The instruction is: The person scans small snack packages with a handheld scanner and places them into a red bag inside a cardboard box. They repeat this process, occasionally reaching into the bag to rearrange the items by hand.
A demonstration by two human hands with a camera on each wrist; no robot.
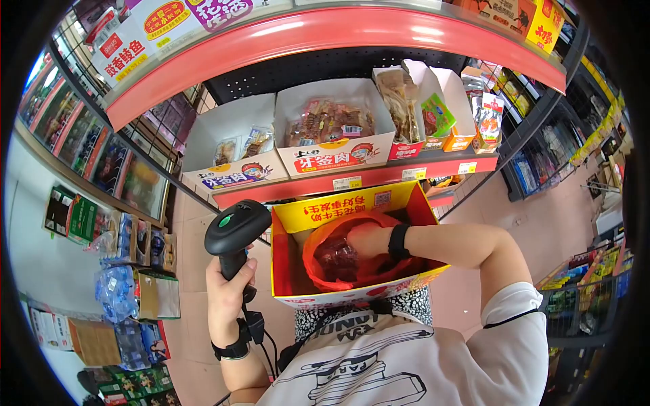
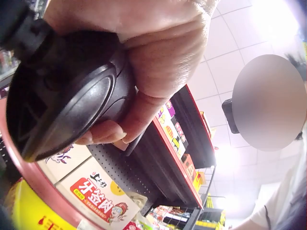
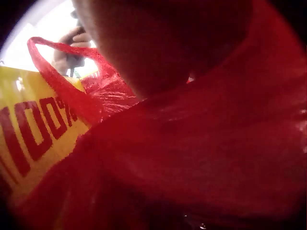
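My left hand (image 1: 229, 284) grips the handle of a black barcode scanner (image 1: 237, 229), held upright left of a yellow and red carton (image 1: 288, 233); the left wrist view shows fingers curled round the scanner (image 2: 72, 96). Inside the carton lies an open red plastic bag (image 1: 318, 240) with dark red packets (image 1: 336, 260) in it. My right hand (image 1: 365, 241) reaches into the bag, its fingers hidden among the packets. Red plastic (image 3: 192, 143) fills most of the right wrist view.
Ahead, a red-edged shelf (image 1: 406, 172) holds white boxes of packaged snacks (image 1: 338, 157) and a box with a green packet (image 1: 438, 115). Another red-edged shelf (image 1: 325, 55) is above. Bottled packs (image 1: 116, 292) and cartons (image 1: 95, 342) stand at left, racks (image 1: 582, 298) at right.
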